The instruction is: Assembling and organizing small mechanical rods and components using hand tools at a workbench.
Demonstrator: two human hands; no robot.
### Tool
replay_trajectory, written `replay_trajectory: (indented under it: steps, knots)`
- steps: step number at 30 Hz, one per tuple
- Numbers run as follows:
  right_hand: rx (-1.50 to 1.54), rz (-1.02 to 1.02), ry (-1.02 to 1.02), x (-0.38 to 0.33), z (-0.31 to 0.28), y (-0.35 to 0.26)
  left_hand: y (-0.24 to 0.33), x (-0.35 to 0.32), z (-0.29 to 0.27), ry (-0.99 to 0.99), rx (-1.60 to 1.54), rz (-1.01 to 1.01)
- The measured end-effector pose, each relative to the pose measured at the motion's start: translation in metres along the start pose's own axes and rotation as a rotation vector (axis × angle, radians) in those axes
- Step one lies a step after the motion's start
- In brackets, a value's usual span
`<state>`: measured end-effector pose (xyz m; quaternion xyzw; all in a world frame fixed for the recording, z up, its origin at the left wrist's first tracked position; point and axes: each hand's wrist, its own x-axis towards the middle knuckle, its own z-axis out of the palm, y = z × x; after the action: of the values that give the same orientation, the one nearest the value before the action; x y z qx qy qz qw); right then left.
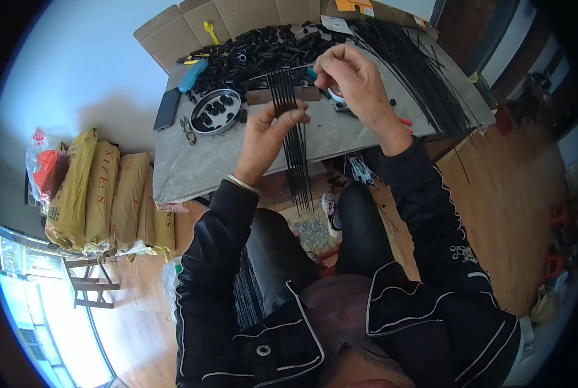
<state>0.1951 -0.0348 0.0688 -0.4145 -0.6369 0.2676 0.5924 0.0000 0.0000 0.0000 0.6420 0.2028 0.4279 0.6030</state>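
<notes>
My left hand (266, 137) grips a row of several thin black rods (294, 152) that hang down past the table's near edge. The rods pass over a small brown wooden block (262, 96) lying on the grey table (192, 165). My right hand (355, 81) is raised just right of the rods' upper ends, fingers pinched on a small blue-handled tool (311, 74) that touches the top of the rods. Both forearms wear black sleeves.
A round metal dish (216, 112) of small black parts sits left of the block, beside a dark phone (167, 108) and a blue tool (192, 74). A heap of black parts (256, 48) and loose black rods (418, 71) fill the back. Yellow sacks (101, 194) stand left.
</notes>
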Motion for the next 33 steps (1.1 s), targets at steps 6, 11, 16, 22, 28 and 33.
replay_trajectory:
  steps: [6, 11, 16, 22, 28, 33]
  knots:
    - [0.094, -0.022, 0.001, -0.005, 0.004, 0.000, -0.066, -0.025, -0.013, -0.170, 0.695, 0.325]
    - [0.146, 0.178, -0.096, -0.038, -0.007, 0.023, -0.067, -0.025, -0.012, -0.190, 0.656, 0.207]
    - [-0.054, 0.367, -0.395, -0.112, 0.017, 0.054, -0.070, -0.021, -0.011, -0.128, 0.516, 0.095]
    - [-0.368, -0.037, -0.278, -0.155, 0.046, 0.053, -0.066, -0.024, -0.015, -0.176, 0.606, 0.167]
    - [-0.248, -0.093, -0.454, -0.208, 0.021, 0.004, -0.070, -0.028, -0.013, -0.098, 0.569, 0.044]
    - [0.025, 0.045, -0.423, -0.213, -0.026, -0.070, -0.074, -0.027, -0.015, -0.133, 0.601, 0.124]
